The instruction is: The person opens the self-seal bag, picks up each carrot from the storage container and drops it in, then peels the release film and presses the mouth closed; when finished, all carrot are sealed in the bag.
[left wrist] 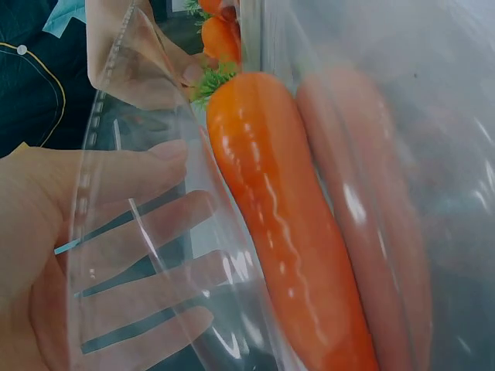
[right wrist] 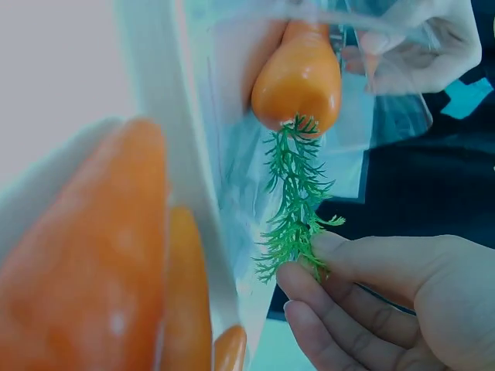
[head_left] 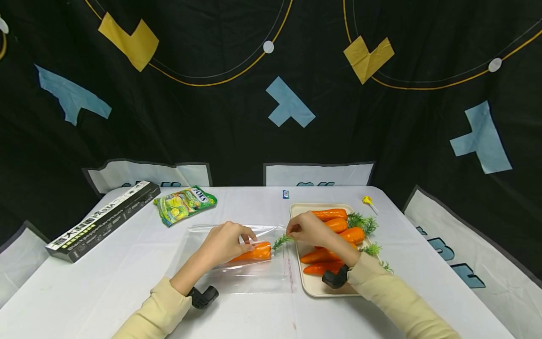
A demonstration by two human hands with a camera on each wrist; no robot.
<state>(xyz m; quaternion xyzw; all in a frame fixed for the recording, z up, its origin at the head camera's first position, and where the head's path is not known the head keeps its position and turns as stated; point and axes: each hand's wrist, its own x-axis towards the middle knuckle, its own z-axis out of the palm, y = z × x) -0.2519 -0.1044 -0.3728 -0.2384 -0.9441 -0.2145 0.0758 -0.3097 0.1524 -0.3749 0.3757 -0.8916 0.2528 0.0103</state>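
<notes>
An orange carrot with a feathery green top lies inside a clear plastic bag. Beside it, in the left wrist view, an orange carrot shape shows through the film. My left hand holds the bag's film near its mouth, the thumb on one face and the fingers behind the other. With thumb and forefinger, my right hand pinches the tip of the green top, which sticks out of the bag towards the tray. Several more carrots rest on a cream tray under my right forearm.
At the left lies a long black-and-white box. A green candy bag is behind the plastic bag. Towards the back are a small blue packet and a yellow-headed lollipop. A black curtain hangs behind the table.
</notes>
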